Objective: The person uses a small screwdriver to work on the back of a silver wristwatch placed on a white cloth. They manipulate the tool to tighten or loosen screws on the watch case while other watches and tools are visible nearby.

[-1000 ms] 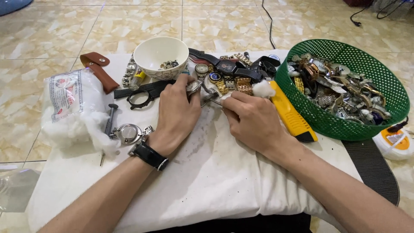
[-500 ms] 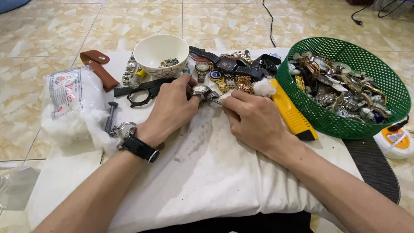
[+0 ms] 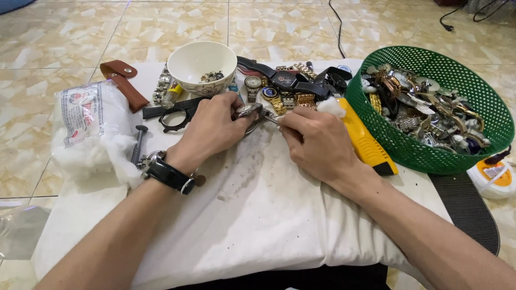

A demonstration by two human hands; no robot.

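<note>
My left hand (image 3: 212,129), with a black wristwatch on its wrist, pinches a small silver watch case (image 3: 248,111) above the white cloth (image 3: 258,204). My right hand (image 3: 314,142) grips a thin metal tool (image 3: 270,119) whose tip touches the watch case. A tuft of white cotton (image 3: 330,106) sticks out above the right hand's knuckles. Both hands meet at the middle of the cloth, just in front of a heap of watches (image 3: 290,86).
A white bowl (image 3: 201,64) with small parts stands behind my left hand. A green mesh basket (image 3: 430,156) full of watches sits at the right, with a yellow utility knife (image 3: 365,139) beside it. A bag of cotton wool (image 3: 88,129) and a brown leather strap (image 3: 123,80) lie left.
My left hand has turned the watch case slightly and both hands have stayed together at the same place; the thin tool's tip stays on the case.
</note>
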